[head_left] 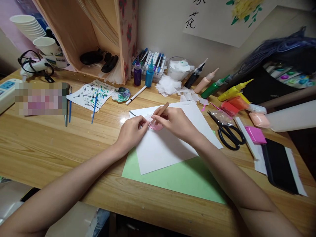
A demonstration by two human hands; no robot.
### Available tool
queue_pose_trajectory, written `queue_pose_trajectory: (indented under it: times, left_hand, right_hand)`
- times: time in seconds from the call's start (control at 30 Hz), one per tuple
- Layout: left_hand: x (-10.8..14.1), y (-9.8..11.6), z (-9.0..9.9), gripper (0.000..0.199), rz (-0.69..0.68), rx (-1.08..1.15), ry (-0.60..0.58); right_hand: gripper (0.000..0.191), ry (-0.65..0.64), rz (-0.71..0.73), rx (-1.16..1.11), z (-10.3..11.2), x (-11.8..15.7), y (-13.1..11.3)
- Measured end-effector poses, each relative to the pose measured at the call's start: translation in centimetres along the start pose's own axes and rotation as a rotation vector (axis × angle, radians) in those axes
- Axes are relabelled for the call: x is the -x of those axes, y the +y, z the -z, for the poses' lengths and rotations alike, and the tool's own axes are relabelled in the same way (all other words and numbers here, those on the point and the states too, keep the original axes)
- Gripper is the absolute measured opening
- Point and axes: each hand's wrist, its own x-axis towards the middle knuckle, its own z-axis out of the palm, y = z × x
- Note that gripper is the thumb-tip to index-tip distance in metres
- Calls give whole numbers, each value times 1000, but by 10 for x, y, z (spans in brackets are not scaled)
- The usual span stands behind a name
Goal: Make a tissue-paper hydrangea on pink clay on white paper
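My right hand (177, 123) grips a brown wooden-looking stick (163, 109), its lower end hidden among the fingers. Just left of it, my left hand (130, 130) rests on the white paper (163, 151) with thumb and forefinger pinched together. What those fingertips hold, if anything, is too small to tell. Between both hands lie a pink patch (157, 127) and a small bit of crumpled white tissue (148, 117). A dark line (132, 113) marks the paper's upper left corner. Beneath this sheet is a larger green sheet (195, 179).
Black scissors (229, 133) and a pink clay packet (256, 135) lie to the right. Paint bottles (208, 80), tissue squares (168, 85) and a white marker (135, 95) line the back. On the left are brushes (94, 107) and a paint-stained tissue (85, 93).
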Motion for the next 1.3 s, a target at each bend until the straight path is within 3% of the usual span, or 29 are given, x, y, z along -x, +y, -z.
queue_pose_trajectory:
  times: [0.13, 0.33, 0.53, 0.73, 0.93, 1.3]
  left_hand:
    - [-1, 0, 0, 25, -2, -5, -9]
    - [-2, 1, 1, 23, -6, -3, 2]
    - [-1, 0, 0, 18, 0, 10, -3]
    - [-1, 1, 1, 20, 3, 7, 0]
    - [-1, 1, 1, 22, 1, 10, -1]
    - [-2, -1, -1, 22, -5, 10, 13]
  right_hand:
    - [15, -129, -32, -201, 6, 0, 3]
    - [24, 85, 1, -18, -6, 0, 5]
    - [28, 133, 35, 21, 2, 3, -5]
    - [22, 19, 127, 88, 8, 8, -9]
    - [19, 27, 216, 221, 2, 7, -2]
    - [20, 62, 148, 170, -3, 3, 4]
